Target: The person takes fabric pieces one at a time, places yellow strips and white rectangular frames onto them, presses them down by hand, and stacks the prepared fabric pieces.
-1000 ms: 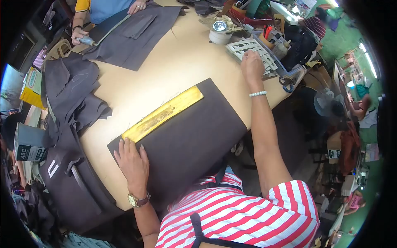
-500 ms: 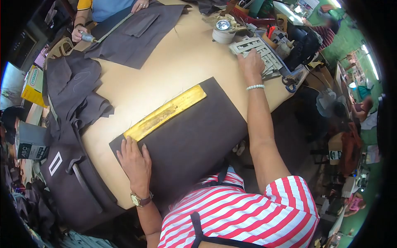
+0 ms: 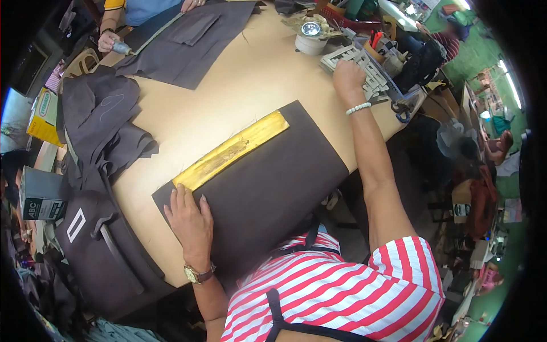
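Note:
My left hand (image 3: 192, 228) lies flat on a dark brown sheet (image 3: 268, 182), fingers stretched out. Its fingertips touch the lower left end of a yellow strip (image 3: 231, 151) that lies along the sheet's far edge. My right hand (image 3: 348, 80), a beaded bracelet at its wrist, reaches to the far right of the table. Its fingers are curled down onto pale slotted plates (image 3: 374, 81), which look like stencils. The hand covers its own fingertips, so what they grip is hidden.
Across the table a person's hand (image 3: 106, 41) holds a small grey tool on dark material (image 3: 188, 48). More dark pieces (image 3: 102, 108) and a hammer (image 3: 117, 251) lie at the left. A round white container (image 3: 310, 44) and a cluttered tray stand at the right.
My right hand has shifted slightly up and right over the slotted plates, with its fingers more curled. The dark sheet, yellow strip and left hand appear slightly shifted in view.

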`<state>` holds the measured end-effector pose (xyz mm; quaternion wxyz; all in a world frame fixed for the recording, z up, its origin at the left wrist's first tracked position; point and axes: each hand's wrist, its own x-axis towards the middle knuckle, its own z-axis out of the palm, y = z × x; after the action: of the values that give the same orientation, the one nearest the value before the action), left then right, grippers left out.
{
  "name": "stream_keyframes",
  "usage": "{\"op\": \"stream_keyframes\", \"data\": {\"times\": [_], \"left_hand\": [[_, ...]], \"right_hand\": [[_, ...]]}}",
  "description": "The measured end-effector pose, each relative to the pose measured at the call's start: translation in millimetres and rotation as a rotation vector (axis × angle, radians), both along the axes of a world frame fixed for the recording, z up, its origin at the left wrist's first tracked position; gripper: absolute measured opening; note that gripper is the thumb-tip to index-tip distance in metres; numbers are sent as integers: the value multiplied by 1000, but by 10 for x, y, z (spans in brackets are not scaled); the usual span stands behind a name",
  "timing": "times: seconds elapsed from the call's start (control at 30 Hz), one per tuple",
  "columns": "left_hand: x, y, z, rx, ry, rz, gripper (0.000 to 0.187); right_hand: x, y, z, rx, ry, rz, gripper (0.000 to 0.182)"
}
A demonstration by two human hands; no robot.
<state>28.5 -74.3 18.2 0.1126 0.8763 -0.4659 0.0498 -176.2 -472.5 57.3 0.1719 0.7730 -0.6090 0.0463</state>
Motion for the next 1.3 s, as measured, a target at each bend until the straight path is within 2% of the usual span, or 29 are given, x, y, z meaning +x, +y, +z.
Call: {"op": "stream_keyframes", "data": {"times": [0.37, 0.47, 0.57, 0.67, 0.73, 0.8, 0.87, 0.9, 1.0, 1.07, 1.2, 1.3], "left_hand": [[10, 9, 22, -38, 41, -17, 39], [11, 7, 30, -31, 47, -15, 40], [6, 10, 37, -34, 43, -18, 40], [-1, -9, 73, -31, 45, -18, 39], [31, -31, 44, -88, -27, -52, 32], [103, -24, 56, -121, -35, -87, 26], [201, -73, 100, -163, 26, -122, 21], [277, -98, 111, -244, 1, -184, 12], [428, -119, 170, -192, 102, -191, 9], [540, -144, 169, -248, 207, -274, 10], [659, -199, 94, -274, 496, -372, 22], [666, -205, 118, -217, 516, -359, 37]], "right_hand": [[-39, 6, -63, -38, -49, -91, 22], [-129, -20, -185, -146, -91, -49, 21], [-194, 6, -222, -407, -91, -61, 23], [-369, 6, -89, -658, -311, 242, 26], [-406, 169, 221, -663, -481, 479, 31], [-236, 576, 473, -555, -821, 604, 32], [-163, 854, 431, -127, -1393, 688, 30], [-68, 1108, 486, 38, -1537, 715, 27], [-50, 1443, 299, 577, -1588, 572, 28], [13, 1602, 77, 827, -1602, 552, 28], [230, 1892, -248, 1027, -1532, 399, 37], [327, 1957, -367, 1010, -1409, 372, 38]]}}
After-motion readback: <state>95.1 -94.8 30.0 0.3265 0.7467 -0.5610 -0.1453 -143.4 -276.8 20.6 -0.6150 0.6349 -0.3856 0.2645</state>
